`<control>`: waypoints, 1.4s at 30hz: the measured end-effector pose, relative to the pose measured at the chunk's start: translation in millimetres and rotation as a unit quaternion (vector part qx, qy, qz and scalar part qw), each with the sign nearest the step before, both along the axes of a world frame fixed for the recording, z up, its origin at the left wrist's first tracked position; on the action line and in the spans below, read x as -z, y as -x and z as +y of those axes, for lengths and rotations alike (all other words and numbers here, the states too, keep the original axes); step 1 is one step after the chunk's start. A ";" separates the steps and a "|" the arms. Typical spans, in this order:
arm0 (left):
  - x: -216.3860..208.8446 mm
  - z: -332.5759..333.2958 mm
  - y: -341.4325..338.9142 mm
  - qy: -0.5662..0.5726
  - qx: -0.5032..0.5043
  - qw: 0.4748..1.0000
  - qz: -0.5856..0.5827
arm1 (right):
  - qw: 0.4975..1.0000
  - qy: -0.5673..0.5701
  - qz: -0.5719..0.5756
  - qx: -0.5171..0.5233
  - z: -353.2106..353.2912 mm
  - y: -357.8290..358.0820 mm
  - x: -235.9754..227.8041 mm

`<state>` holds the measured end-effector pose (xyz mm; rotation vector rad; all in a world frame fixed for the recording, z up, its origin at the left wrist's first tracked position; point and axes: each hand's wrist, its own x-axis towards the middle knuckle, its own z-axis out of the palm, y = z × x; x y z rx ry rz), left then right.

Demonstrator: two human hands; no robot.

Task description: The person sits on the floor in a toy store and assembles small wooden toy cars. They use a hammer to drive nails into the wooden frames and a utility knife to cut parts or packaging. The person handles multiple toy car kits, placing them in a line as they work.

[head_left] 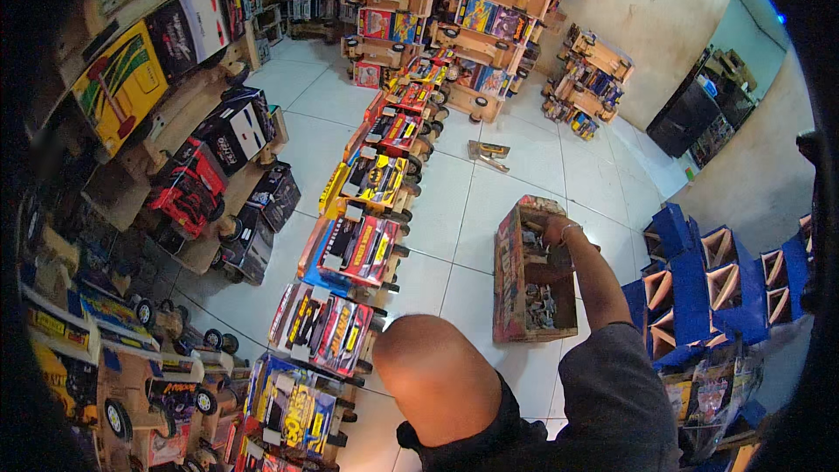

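Note:
A worn wooden box with two compartments stands on the tiled floor, right of centre. Several small, jumbled pieces lie in its near compartment, too small to name. From the lower right my right arm reaches out, and my right hand dips into the box's far compartment, a thin band around the wrist. What its fingers do, or whether they hold anything, is too dark and small to make out. My left hand is out of view. A bare bent knee, apparently mine, shows at the lower middle.
A long row of wooden toy trucks with bright printed panels runs along the left of the box. More fill the left shelves and far stacks. A flat, bladed tool lies beyond the box; blue frames stand at right.

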<state>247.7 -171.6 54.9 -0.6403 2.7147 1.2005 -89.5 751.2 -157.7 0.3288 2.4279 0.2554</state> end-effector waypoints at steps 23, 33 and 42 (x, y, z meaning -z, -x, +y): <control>-3.5 3.1 -7.8 0.061 -0.031 0.997 -0.022 | 0.988 0.091 0.110 0.067 22.5 -8.1 56.7; 5.9 1.3 -17.5 0.023 -0.091 0.996 0.002 | 0.995 -0.005 0.062 -0.078 87.5 3.2 122.5; 1.3 -11.5 -24.7 -0.056 -0.112 0.992 0.035 | 0.999 -0.005 0.032 0.028 -6.6 -15.4 -24.9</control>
